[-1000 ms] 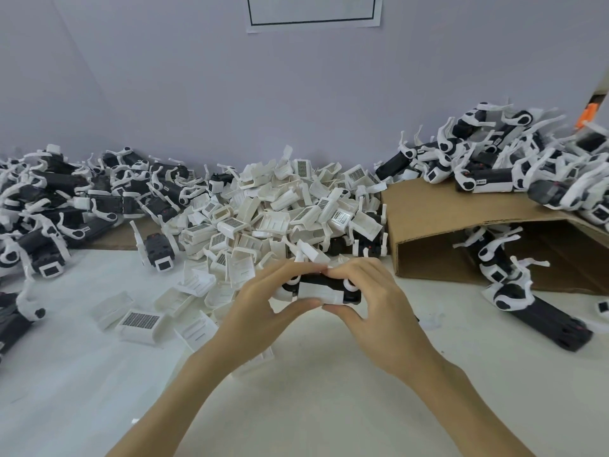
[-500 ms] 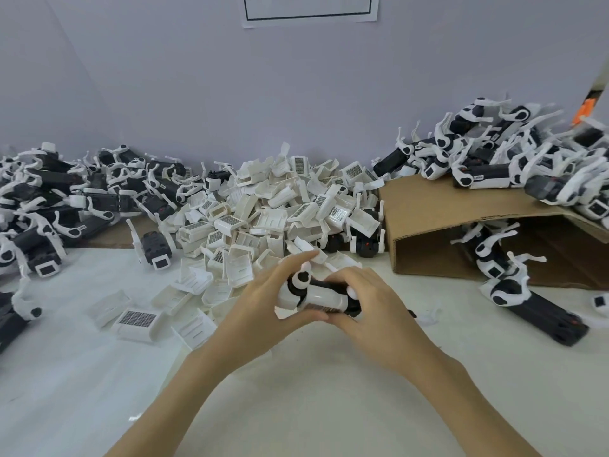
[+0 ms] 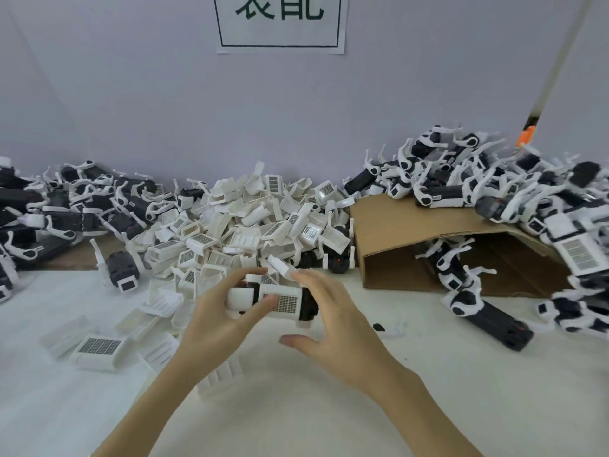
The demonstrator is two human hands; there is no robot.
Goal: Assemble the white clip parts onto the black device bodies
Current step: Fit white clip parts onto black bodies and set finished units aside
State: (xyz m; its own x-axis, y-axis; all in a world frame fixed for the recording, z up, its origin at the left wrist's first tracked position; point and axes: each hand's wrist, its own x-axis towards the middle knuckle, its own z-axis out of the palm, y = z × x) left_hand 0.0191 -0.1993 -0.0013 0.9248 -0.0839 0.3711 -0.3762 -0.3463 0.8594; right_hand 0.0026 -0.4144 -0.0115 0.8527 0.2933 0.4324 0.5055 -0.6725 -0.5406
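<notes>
Left hand gripping a black device body with its white clip above the desk.
Right hand is hovering beside it, fingers spread, holding nothing.

Your left hand grips a black device body with a white clip part on it, above the white table. Your right hand is beside it with fingers spread. Behind lies a pile of white clip parts, and a cardboard box at right.
</notes>
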